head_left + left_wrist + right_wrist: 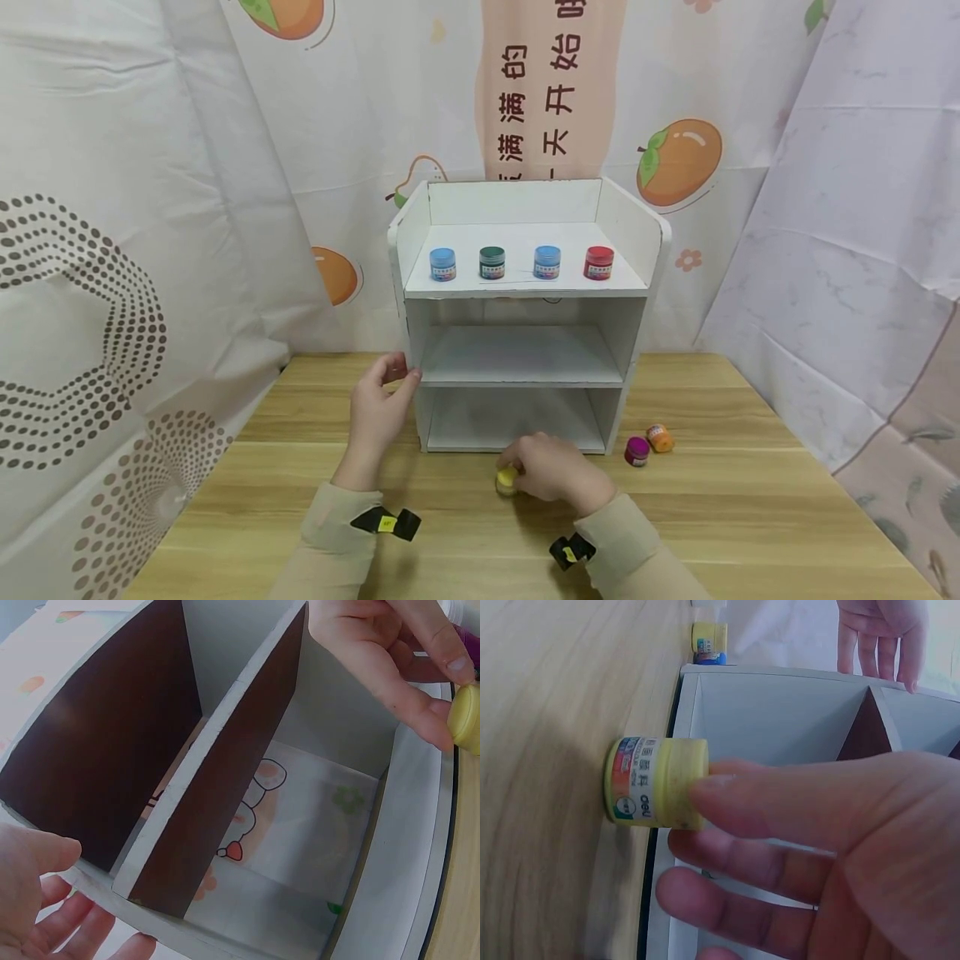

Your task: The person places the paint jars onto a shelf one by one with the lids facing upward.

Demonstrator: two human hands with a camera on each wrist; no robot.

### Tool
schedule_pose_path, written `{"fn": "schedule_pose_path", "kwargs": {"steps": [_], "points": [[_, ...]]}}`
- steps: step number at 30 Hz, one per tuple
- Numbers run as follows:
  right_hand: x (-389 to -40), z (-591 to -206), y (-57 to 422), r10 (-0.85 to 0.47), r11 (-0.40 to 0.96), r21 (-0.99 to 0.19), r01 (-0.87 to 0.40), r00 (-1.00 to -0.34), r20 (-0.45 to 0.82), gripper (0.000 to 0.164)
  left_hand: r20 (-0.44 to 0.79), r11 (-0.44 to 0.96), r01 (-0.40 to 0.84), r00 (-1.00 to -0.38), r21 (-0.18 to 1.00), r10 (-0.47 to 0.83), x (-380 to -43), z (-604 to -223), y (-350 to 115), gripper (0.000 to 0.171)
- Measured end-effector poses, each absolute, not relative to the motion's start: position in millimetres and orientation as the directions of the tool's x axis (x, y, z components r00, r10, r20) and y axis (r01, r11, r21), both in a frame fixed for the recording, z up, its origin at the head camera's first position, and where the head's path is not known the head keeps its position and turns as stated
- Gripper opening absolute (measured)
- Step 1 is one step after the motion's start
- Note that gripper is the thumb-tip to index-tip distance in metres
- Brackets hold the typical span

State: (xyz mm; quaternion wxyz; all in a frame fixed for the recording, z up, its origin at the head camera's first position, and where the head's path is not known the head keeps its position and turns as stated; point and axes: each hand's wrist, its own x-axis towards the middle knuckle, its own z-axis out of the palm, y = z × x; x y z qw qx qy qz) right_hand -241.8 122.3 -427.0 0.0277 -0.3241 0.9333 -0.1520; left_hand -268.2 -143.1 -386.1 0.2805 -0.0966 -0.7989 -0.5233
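My right hand (551,471) pinches the lid of a small yellow paint jar (656,782) between thumb and fingers. The jar is upright on the table, just in front of the white shelf unit (525,293). At the unit's left side is my left hand (378,404), its fingers loosely bent and holding nothing. In the left wrist view its fingertips (67,853) are by the side panel's edge; whether they touch it I cannot tell. On the top shelf stand a light blue jar (442,265), a dark green jar (492,262), another blue jar (547,262) and a red jar (598,263).
A purple jar (637,451) and an orange jar (660,438) are on the wooden table (720,508), right of the unit. Beyond the unit's left side, the right wrist view shows another yellow jar (709,636) with a blue one (710,658). Printed curtains (360,100) hang behind.
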Motion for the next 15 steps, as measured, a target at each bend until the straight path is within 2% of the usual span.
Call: {"fn": "schedule_pose_path", "kwargs": {"steps": [7,12,15], "points": [[-243.4,-427.7,125.1,-0.646,0.712,-0.308,-0.631,-0.761,0.066,0.026,0.552,0.434,0.449,-0.822,0.781,-0.143,-268.4,-386.7,-143.8,0.027],[-244.0,-426.9,127.6,-0.630,0.726,-0.306,-0.616,-0.774,0.063,0.008,0.552,0.435,0.450,-0.822,0.780,-0.141,-268.1,-386.0,-143.9,0.027],[-243.5,-426.5,128.4,-0.617,0.739,-0.304,-0.601,-0.785,0.053,0.009,0.554,0.437,0.451,-0.821,0.778,-0.139,-268.3,-385.8,-143.9,0.028]]}}
